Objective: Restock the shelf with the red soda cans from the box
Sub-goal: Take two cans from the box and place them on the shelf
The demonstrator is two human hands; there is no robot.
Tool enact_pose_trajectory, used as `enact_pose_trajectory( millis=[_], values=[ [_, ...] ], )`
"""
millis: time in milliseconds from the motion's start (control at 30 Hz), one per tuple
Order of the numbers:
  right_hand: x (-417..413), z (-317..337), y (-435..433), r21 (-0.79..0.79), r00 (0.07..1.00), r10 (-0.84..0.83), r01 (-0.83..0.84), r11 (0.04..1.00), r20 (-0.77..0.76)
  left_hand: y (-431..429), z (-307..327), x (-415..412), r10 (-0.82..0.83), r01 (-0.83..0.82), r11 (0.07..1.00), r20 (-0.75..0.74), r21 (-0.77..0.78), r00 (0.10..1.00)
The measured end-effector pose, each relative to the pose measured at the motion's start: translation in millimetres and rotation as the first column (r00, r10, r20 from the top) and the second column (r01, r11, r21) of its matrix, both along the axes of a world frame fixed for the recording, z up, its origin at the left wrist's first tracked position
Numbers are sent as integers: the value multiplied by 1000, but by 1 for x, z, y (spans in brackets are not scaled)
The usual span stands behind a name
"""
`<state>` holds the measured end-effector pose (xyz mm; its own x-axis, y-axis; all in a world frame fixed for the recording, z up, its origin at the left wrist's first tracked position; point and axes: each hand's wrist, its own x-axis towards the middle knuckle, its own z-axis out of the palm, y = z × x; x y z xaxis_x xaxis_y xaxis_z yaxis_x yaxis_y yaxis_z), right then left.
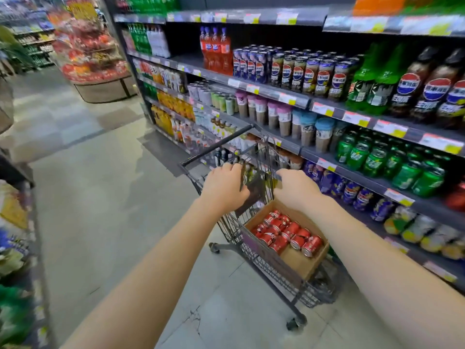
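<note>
Several red soda cans [286, 235] lie on their sides in an open cardboard box [299, 260]. The box rests in the lower basket of a dark wire shopping cart [274, 267]. My left hand [224, 187] and my right hand [297, 188] both grip the rim of the cart's upper basket, a little apart from each other. The drinks shelf [357, 172] runs along the right side of the cart. At its far right edge a patch of red [456, 197] shows, too blurred to tell what it is.
The shelf holds green cans [392, 162], blue cans [352, 192], cup drinks [284, 119] and large bottles [427, 89]. A round display stand [98, 71] stands down the aisle to the left. Another shelf [17, 248] borders the left edge. Grey tile floor [105, 197] lies between.
</note>
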<state>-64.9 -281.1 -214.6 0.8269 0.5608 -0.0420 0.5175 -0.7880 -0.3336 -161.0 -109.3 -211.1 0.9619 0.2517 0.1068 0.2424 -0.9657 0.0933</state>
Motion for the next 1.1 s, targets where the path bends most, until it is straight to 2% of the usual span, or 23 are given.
enact_pose_trajectory(
  millis=[267,433,567,800,900,1100],
  values=[
    [67,-42,92,-31,997,-51,50,998,-55,100,-47,70,-31,24,997,-109,-68,994],
    [114,-81,102,-44,984,-135,131,990,-115,119,-81,128,-96,80,992,-174,-97,980],
    [156,-123,93,-51,943,-237,232,971,-234,119,-118,182,-145,119,986,-247,-118,958],
    [235,-212,75,-92,762,-432,446,890,-483,105,-193,284,-196,108,969,-420,-223,886],
    [258,-253,66,-147,685,-493,500,854,-536,90,-229,315,-223,106,962,-492,-253,842],
    [266,-329,49,-258,503,-575,564,784,-646,63,-316,338,-292,1,914,-656,-406,696]
  ],
)
